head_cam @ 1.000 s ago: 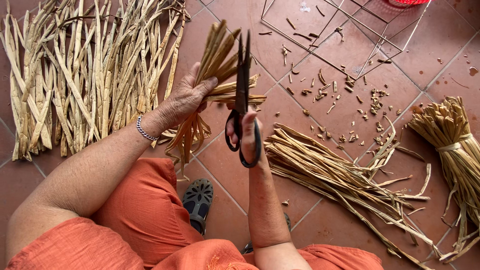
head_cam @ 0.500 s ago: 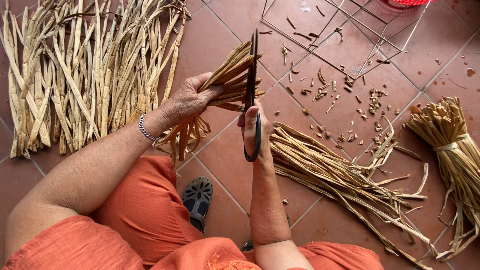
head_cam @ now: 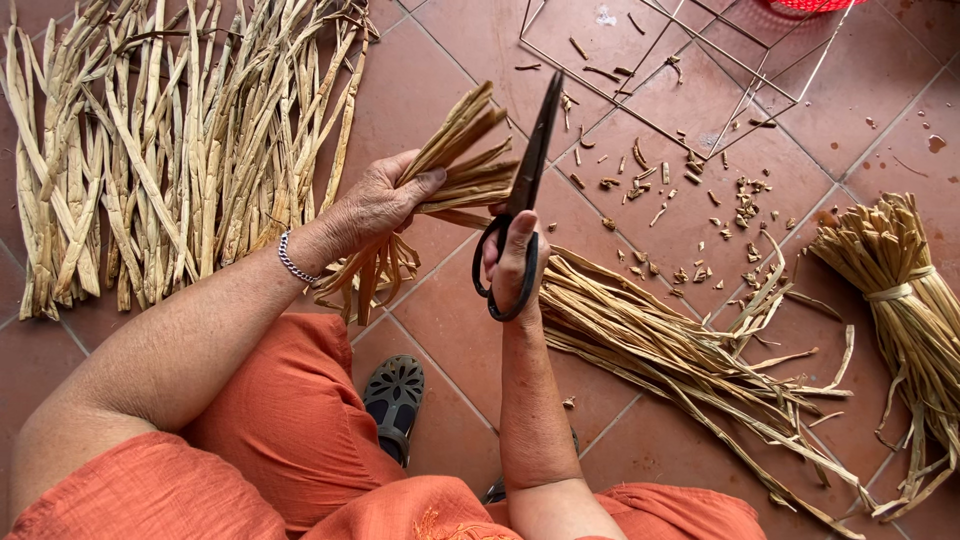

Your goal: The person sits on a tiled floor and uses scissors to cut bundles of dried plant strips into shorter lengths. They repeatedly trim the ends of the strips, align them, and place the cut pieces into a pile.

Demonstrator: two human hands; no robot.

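Left hand (head_cam: 375, 205) fingers clamp a bundle of dry, flat fibrous strips (head_cam: 455, 170). Right hand (head_cam: 512, 262) fingers grip black metal scissors (head_cam: 525, 190), blades closed on the strip ends.

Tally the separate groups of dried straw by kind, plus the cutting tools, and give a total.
Held bunch: 1
Loose piles on the floor: 2
Tied bundle: 1
Scissors: 1
Total: 5
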